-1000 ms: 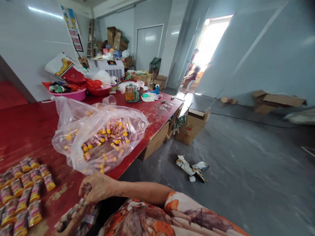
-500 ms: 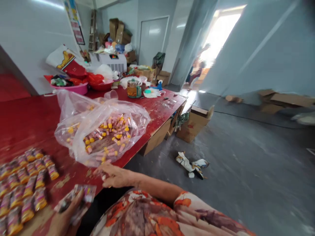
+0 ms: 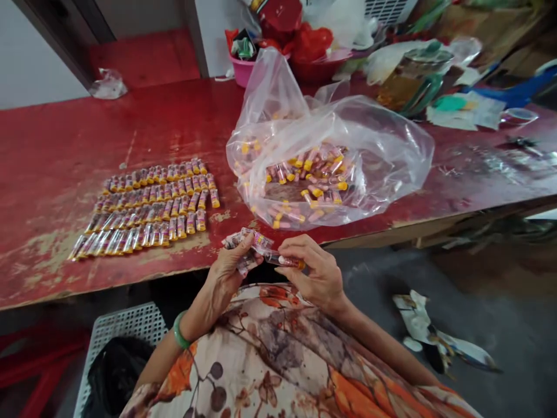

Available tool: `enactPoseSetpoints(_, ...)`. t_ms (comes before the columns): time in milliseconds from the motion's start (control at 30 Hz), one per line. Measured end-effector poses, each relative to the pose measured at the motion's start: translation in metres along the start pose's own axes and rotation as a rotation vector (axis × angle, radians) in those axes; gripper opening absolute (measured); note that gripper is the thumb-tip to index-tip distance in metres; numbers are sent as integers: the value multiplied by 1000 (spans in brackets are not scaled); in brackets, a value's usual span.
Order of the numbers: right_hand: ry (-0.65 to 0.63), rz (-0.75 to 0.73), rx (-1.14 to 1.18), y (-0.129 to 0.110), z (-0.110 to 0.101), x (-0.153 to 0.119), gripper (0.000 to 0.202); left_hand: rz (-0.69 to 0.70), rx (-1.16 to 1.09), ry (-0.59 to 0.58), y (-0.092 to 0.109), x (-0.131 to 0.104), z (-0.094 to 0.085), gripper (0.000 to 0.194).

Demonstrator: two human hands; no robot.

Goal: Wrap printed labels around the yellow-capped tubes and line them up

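My left hand (image 3: 228,267), wearing a green bangle (image 3: 179,332), pinches a bunch of clear printed plastic wrappers (image 3: 248,239) above the table's front edge. Close beside it, my right hand (image 3: 314,268) grips a small yellow-capped tube (image 3: 292,262) whose far end meets the wrappers. Whether that end is inside one of them I cannot tell. Behind my hands lies a large clear plastic bag (image 3: 387,157), its mouth spread wide, with many loose pink tubes with yellow caps (image 3: 311,165) inside. To the left, several rows of wrapped tubes (image 3: 152,200) lie side by side on the table.
The worn red table (image 3: 174,122) runs across the view. At the back stand a pink basin (image 3: 244,72), a red basin (image 3: 313,68) and a glass teapot (image 3: 413,78). Below left is a white perforated crate (image 3: 130,319) with a black bag; scraps (image 3: 418,319) litter the floor at right.
The view has swung left and down. My right hand has come from the bag's near edge to beside my left hand, with a tube in it. The left still holds the wrappers.
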State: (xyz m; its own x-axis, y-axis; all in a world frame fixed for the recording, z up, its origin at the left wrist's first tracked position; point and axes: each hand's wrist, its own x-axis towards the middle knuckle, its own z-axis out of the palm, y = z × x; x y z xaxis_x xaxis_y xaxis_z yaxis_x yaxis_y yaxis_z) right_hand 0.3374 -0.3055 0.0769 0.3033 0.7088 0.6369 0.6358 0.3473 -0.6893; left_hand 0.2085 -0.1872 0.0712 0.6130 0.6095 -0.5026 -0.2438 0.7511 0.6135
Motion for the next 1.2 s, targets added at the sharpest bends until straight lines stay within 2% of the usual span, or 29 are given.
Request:
enactPoseSetpoints(133,23,-7,-73,3,7,4,15,-6,-11,6,2,2,-2,25)
enactPoseSetpoints(300,-55,117,16,5,5,3,18,-24,-53,18,3,9,-7,28)
enactPoseSetpoints(400,-38,147,-15,6,4,2,16,-36,-55,60,4,12,-9,31)
enactPoseSetpoints(533,-17,107,-40,8,7,2,18,-59,-43,102,5,13,-8,34)
enactPoseSetpoints(700,-1,14,-82,8,10,4,20,-81,-63,84,5,11,-6,33)
enactPoseSetpoints(933,-98,122,-54,7,9,8,15,-82,-49,55,2,13,-9,34)
enactPoseSetpoints(1100,-96,-26,-134,4,14,8,16,-11,-3,85,0,13,-9,36)
enactPoseSetpoints(1200,-60,-27,-184,4,16,7,16,3,29,69,-1,12,-10,35)
